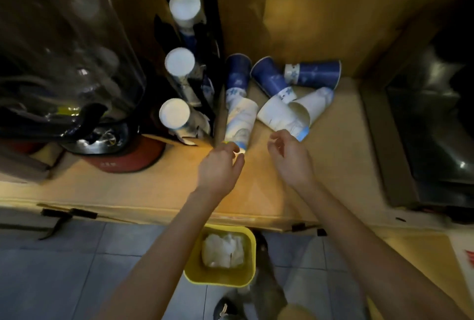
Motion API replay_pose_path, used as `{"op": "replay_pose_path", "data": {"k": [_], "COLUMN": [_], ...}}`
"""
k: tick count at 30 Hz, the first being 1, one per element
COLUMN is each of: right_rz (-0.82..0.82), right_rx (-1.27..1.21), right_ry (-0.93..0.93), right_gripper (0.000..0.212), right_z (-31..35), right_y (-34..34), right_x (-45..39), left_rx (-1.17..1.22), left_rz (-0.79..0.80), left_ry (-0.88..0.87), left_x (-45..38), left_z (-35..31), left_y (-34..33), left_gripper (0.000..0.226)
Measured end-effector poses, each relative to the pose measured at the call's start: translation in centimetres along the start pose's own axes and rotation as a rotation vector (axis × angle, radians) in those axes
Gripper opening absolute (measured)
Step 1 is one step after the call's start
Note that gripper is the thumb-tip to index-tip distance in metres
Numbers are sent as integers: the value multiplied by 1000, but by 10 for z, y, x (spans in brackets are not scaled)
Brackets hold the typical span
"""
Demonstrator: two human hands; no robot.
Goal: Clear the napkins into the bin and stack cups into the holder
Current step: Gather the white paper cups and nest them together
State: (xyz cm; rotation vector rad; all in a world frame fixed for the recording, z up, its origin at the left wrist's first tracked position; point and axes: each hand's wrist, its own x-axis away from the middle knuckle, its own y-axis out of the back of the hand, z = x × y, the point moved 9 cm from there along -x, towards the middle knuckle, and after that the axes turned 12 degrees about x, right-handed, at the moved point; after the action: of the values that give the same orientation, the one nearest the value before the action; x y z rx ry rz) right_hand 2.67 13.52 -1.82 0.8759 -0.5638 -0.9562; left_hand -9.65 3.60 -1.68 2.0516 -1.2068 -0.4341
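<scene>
Several paper cups lie tipped over on the counter: a white one (241, 122) nearest me, a blue one (237, 73) behind it, further blue cups (272, 78) (314, 73) and white cups (282, 114) to the right. My left hand (220, 166) has its fingertips at the bottom end of the nearest white cup, fingers apart. My right hand (289, 155) hovers with curled, parted fingers just in front of the white cups, holding nothing. The black cup holder (207, 37) on the left carries three stacks of upside-down cups (177, 63). The yellow bin (246, 278) on the floor holds crumpled white napkins (223, 250).
A clear-domed appliance (64, 63) on a dark base stands at the left, with a red round object (128, 160) beside it. A dark metal appliance (431, 119) sits at the right. The counter's front edge (154, 212) runs above grey floor tiles.
</scene>
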Motion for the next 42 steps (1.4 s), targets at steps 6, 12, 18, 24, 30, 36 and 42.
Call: {"op": "replay_pose_path", "data": {"k": [6,12,18,24,30,36,42], "right_rz": [41,120,148,145,188,221,276], "right_rx": [146,301,351,341,286,-142,-518], "right_ry": [67,104,76,-45,-73,-393,-481], "right_gripper": [53,68,73,87,88,67,62], "right_z": [-26,-40,-45,-55,-62,-81,-70], "right_y": [3,-17,-37,-45,-49,-32,5], "right_x": [-51,-88,-107,-107,-98,-91,-91], "left_rx": [-42,-8,52,168,239,440,515], "left_rz": [-42,-10,32,10,-34,-117,-149], "left_ry": [16,279,450,530,481,386,339], "left_x": [-50,-87,-99,-93,-76,-70,-61], "left_z": [-15,10,39,50,50,37,26], "left_y": [-21,-45,-60,-55,-49,-47,-65], "left_gripper": [52,81,84,80,87,85,86]}}
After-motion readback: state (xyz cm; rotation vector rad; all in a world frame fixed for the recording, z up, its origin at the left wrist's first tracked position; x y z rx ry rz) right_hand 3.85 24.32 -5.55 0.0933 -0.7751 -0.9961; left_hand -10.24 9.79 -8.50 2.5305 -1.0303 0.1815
